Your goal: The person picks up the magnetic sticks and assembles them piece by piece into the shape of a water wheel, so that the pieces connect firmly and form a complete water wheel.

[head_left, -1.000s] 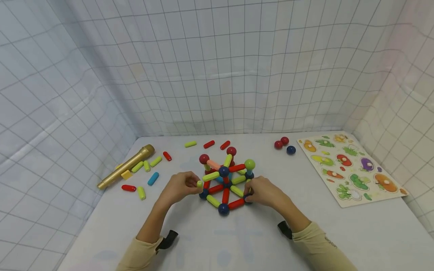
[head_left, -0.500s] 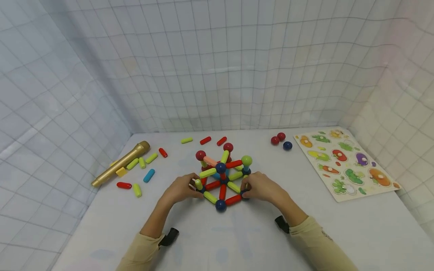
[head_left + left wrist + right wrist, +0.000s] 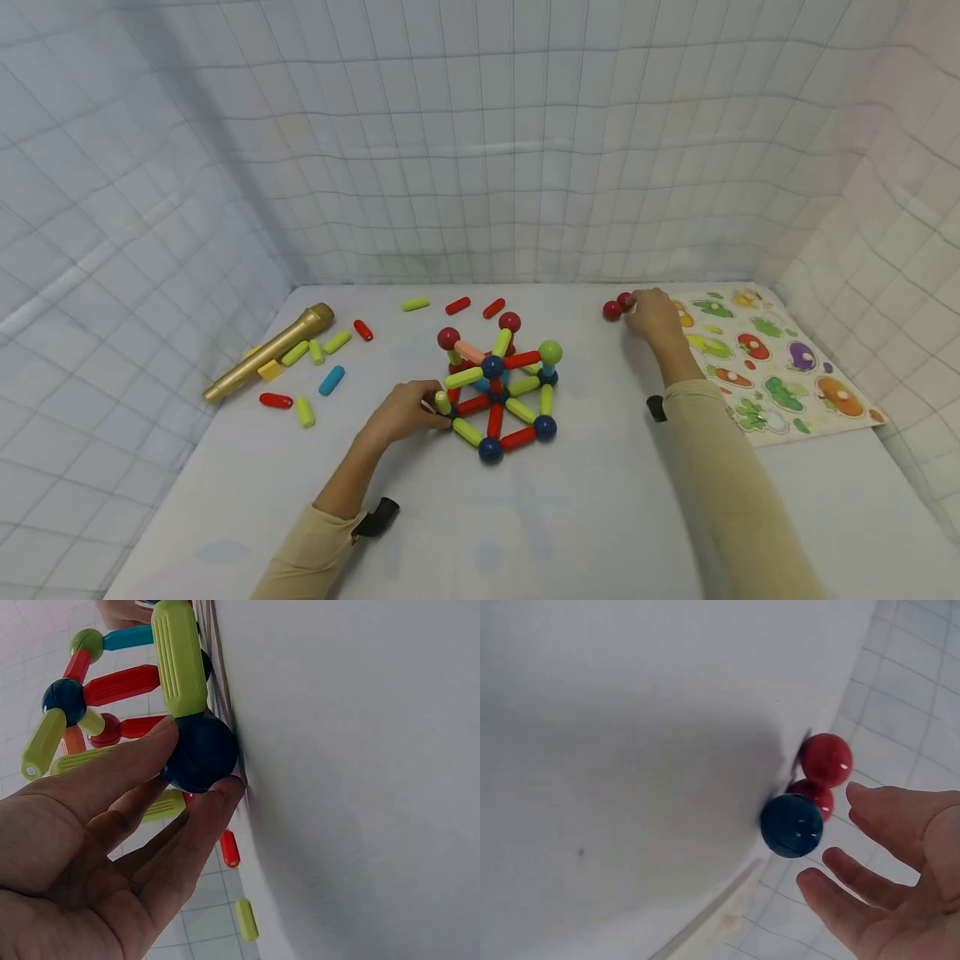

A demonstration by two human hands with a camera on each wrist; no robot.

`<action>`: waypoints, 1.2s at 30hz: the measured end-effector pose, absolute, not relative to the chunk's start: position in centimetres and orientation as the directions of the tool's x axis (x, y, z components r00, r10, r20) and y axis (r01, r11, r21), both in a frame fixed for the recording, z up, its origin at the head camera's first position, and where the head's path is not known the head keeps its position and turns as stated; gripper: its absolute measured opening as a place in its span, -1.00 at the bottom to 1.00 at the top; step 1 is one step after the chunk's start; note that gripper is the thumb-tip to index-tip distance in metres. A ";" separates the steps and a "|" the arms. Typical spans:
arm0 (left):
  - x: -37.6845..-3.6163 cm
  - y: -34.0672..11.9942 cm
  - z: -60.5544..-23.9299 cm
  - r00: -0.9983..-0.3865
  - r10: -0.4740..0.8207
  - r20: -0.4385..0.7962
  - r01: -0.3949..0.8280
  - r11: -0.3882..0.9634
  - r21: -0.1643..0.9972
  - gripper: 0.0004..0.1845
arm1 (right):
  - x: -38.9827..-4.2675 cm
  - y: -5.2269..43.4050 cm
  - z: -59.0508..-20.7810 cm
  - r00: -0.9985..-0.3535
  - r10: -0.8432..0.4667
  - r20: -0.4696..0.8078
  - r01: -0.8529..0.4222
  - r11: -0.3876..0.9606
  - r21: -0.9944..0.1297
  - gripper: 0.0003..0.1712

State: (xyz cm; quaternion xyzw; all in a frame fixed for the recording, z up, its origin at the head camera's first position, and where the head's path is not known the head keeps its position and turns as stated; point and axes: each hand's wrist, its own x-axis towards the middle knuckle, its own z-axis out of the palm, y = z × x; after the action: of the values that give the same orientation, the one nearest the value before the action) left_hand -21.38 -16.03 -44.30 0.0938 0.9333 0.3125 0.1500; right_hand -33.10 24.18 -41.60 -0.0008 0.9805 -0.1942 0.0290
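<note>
A framework of magnetic rods and balls [image 3: 495, 421] in red, lime, blue and pink stands on the table, in the middle of the head view. My left hand [image 3: 405, 410] is at its left corner; in the left wrist view thumb and fingers pinch the dark blue ball [image 3: 201, 754] there. A lime rod [image 3: 442, 402] rises from that corner. Farther back on the right, my right hand [image 3: 656, 321] reaches over a loose dark blue ball [image 3: 791, 825], fingers spread and holding nothing. The hand hides this ball in the head view. Two red balls [image 3: 826, 760] lie beside it.
A vegetable puzzle board [image 3: 780, 358] lies at the right, partly behind the right forearm. Left of the framework are a gold toy microphone [image 3: 270, 354], a blue rod [image 3: 332, 380] and several lime and red rods. More rods [image 3: 457, 306] lie behind the framework.
My right hand has left the framework's right corner and moved back and right to the loose balls. The left hand has lowered the lime rod to the left corner and stays there.
</note>
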 end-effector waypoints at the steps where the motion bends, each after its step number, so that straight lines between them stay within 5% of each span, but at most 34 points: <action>1: -21.4 -16.0 -44.3 -0.938 0.267 -0.221 0.080 0.787 0.611 -0.75 | -33.6 24.4 -42.1 -0.998 -0.002 -0.059 0.020 0.924 -0.383 -0.59; 8: -21.3 -16.1 -44.1 -0.938 0.265 -0.224 0.074 0.783 0.617 -0.76 | -33.3 24.5 -42.6 -1.000 0.016 -0.010 0.019 0.879 -0.476 -0.63; 13: -21.6 -16.1 -43.8 -0.942 0.260 -0.212 0.079 0.786 0.614 -0.75 | -30.3 21.7 -39.0 -0.974 -0.022 0.225 -0.134 0.859 -0.495 -0.61; 19: -21.5 -16.2 -44.1 -0.936 0.258 -0.240 0.057 0.783 0.619 -0.75 | -25.1 15.4 -36.1 -0.917 -0.185 0.352 -0.345 0.811 -0.473 -0.57; 22: -21.5 -16.2 -44.4 -0.932 0.262 -0.252 0.049 0.777 0.628 -0.75 | -23.0 11.9 -35.8 -0.832 -0.360 0.422 -0.541 0.692 -0.477 -0.59; 25: -21.4 -16.4 -44.4 -0.931 0.271 -0.246 0.055 0.769 0.637 -0.76 | -21.6 8.3 -36.2 -0.682 -0.533 0.501 -0.730 0.541 -0.418 -0.65; 29: -21.2 -16.5 -44.3 -0.934 0.286 -0.212 0.084 0.755 0.651 -0.73 | -20.6 4.5 -36.9 -0.520 -0.684 0.512 -0.854 0.419 -0.308 -0.68; 36: -20.8 -16.5 -44.0 -0.949 0.257 -0.181 0.078 0.750 0.657 -0.57 | -20.4 2.0 -37.8 -0.479 -0.774 0.413 -0.878 0.412 -0.244 -0.68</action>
State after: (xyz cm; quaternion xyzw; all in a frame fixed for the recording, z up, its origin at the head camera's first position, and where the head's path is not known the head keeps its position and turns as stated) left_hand -20.80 -16.52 -43.96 0.0903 0.9262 0.3419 0.1310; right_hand -20.38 1.95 -37.80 -0.4965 0.8319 -0.2177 -0.1185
